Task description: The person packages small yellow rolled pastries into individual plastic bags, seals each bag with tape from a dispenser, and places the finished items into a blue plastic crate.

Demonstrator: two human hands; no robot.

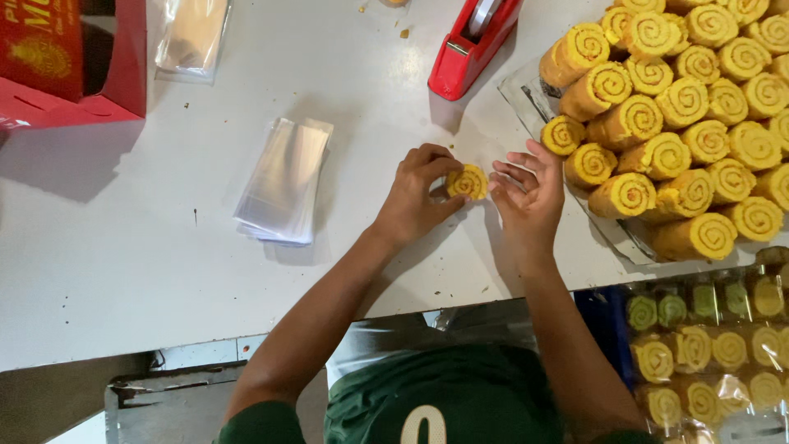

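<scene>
roll (468, 181) is being pinched by left hand (417, 197) fingertips on table (164, 271) | right hand (526, 193) is being held open, empty, just beside it | sleeves (283, 181) are being kept left of grip, pile (682, 115) right, within reach

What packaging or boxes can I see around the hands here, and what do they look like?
Red carton: top left corner, open box with yellow print.
Clear sleeves: flat stack left of the left hand.
Clear bag: top, beside the carton, something pale inside.
Wrapped rolls: bottom right, yellow and green spirals in clear film.
Clear sheet: under the yellow roll pile, right of the right hand.
</scene>
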